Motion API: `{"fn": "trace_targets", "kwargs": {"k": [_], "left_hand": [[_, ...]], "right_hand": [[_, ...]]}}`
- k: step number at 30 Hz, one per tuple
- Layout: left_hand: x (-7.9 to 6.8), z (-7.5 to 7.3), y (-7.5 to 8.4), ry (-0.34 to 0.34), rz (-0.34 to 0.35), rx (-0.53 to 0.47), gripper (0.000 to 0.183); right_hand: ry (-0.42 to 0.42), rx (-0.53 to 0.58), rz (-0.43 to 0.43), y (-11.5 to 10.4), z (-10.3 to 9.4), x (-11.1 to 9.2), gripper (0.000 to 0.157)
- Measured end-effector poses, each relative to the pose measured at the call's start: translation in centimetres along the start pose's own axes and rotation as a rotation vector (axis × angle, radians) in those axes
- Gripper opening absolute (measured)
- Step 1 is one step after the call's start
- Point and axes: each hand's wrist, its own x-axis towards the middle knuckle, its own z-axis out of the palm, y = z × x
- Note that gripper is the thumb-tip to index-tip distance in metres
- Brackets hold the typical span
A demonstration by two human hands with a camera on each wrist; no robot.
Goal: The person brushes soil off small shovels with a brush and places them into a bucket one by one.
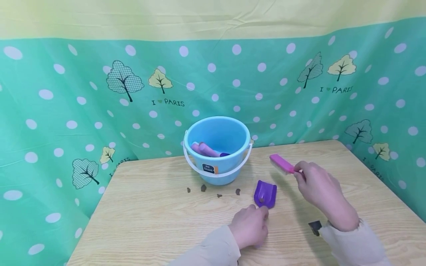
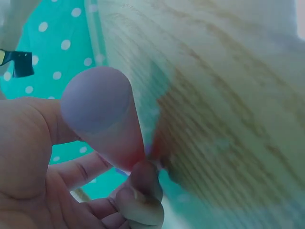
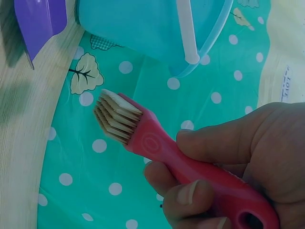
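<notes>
My left hand [image 1: 250, 226] grips the handle of a small purple shovel [image 1: 270, 192], whose scoop faces the bucket, low over the table. In the left wrist view the rounded pale end of the shovel handle [image 2: 102, 105] sticks out between thumb and fingers. A brown scrap [image 1: 261, 200] lies in the scoop. Held by its handle in my right hand [image 1: 317, 184] is a pink brush [image 1: 281, 162], raised to the right of the shovel. Its pale bristles [image 3: 116, 119] show in the right wrist view. Several small brown scraps [image 1: 203, 188] lie in a loose row left of the shovel.
A light blue bucket [image 1: 222, 180] with a white handle stands at the back, with purple-handled tools [image 1: 208, 150] inside. Beside my right sleeve lies a dark flat piece [image 1: 314, 227]. A green dotted curtain [image 1: 213, 81] hangs behind the wooden table [image 1: 139, 207].
</notes>
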Motion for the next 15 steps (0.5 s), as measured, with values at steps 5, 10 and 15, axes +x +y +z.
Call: {"fn": "trace_targets", "kwargs": {"k": [5,10,15], "left_hand": [[-0.6,-0.4,-0.5,-0.003,0.002,-0.011,0.029],[-1.4,-0.7,-1.0,-0.006,0.011,-0.018,0.03],[-2.1,-1.0,-1.5,0.005,0.016,-0.071,0.034]], "right_hand": [[-0.006,0.002,-0.004,-0.1,0.2,-0.1,0.019],[-0.007,-0.003,-0.013,-0.5,0.5,-0.1,0.019],[-0.002,-0.003,-0.028,-0.7,0.8,-0.2,0.017]]}}
